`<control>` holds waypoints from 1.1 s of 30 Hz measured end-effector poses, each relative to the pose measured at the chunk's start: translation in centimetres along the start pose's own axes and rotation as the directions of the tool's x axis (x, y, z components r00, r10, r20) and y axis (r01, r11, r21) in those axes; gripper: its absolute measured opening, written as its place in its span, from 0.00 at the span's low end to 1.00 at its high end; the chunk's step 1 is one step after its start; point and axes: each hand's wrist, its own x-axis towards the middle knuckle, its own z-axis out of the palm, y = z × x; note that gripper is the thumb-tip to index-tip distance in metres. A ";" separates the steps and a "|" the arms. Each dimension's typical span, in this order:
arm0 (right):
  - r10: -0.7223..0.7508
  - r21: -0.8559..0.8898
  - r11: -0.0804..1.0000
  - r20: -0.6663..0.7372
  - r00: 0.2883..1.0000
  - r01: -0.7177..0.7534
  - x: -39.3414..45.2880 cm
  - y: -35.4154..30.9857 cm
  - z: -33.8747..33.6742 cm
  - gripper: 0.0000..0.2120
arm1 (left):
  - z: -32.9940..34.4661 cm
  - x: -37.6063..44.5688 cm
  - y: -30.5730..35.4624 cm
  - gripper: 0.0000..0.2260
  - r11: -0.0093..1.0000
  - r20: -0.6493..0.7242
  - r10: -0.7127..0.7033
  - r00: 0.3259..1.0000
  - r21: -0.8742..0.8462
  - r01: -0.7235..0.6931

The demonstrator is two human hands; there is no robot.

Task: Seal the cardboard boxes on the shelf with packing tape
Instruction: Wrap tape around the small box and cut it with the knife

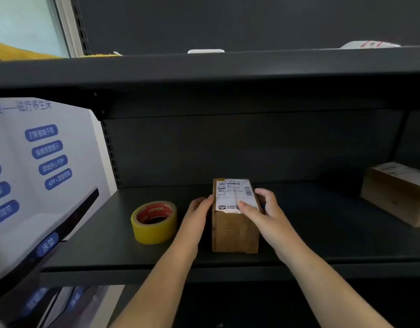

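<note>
You have the small cardboard box (pixel 235 221) standing on the dark shelf (pixel 105 235), label (pixel 235 195) facing up, and both your hands are on it. That reads as steadying and squaring it before any tape goes on: the flaps need to sit flat and the box must not slide while you work.

Your left hand (pixel 199 209) lies against the box's left side near the top edge, fingers fairly straight and pressed to the cardboard rather than wrapped round it. Your right hand (pixel 263 209) comes over the box's right top edge; the thumb rests on the label and the fingers curl loosely past the far side, so it holds the box's upper corner in a light grip.

The roll of yellow tape (pixel 154 221) stands on the shelf just left of the box, apart from it and untouched, close enough for your left hand to reach. A second cardboard box (pixel 393 192) sits well to the right of the first, also on the shelf. Whether either box already carries tape is too blurred to tell.
</note>
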 end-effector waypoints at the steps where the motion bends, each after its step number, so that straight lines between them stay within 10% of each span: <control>1: 0.031 0.032 0.999 0.019 0.999 -0.031 -0.1 -0.5 0.3 0.31 | 0.3 0.3 0.1 0.16 0.997 0.018 -0.065 0.998 -0.037 0.066; 10: -0.014 0.153 0.988 -0.051 0.999 0.022 0.3 -0.5 1.1 0.28 | 1.4 0.9 0.2 0.20 0.981 0.078 -0.089 0.993 -0.168 0.101; 20: -0.498 -0.052 0.867 -0.072 0.864 0.495 -2.7 -1.2 1.6 0.34 | -0.1 -1.4 0.4 0.24 0.845 0.245 0.416 0.876 -0.460 -0.273; 33: -0.580 -0.220 0.803 -0.079 0.811 0.554 -3.6 -2.8 2.1 0.38 | -0.9 -4.1 4.4 0.20 0.705 0.051 0.704 0.708 -0.171 -0.688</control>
